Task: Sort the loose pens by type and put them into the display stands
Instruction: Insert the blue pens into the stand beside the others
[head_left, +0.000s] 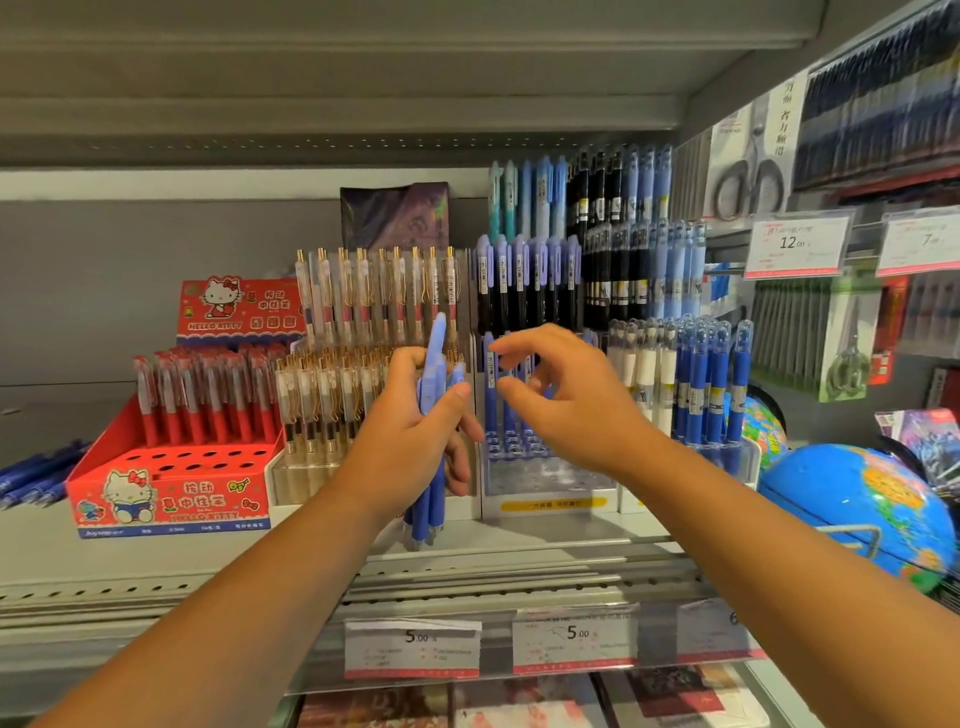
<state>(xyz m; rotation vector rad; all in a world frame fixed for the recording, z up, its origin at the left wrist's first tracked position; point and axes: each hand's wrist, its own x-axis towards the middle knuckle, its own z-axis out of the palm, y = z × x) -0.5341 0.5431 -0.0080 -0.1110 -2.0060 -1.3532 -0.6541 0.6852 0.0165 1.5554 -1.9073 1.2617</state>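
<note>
1. Fingers (460, 470) of my left hand (410, 441) clamp round a bundle of blue pens (434, 395), held upright just left of the clear stand (545, 483).
2. My right hand (566, 400) has its fingers apart, loosely curled and empty, in front of the stand.
3. A red Hello Kitty box (171, 488) sits well left of the stand, a globe (852, 499) to its right.

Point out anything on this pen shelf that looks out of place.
A heap of dark blue pens lies flat on the grey metal shelf, left of the red cardboard Hello Kitty stand, in no stand at all. The stand's front holes are empty.
</note>
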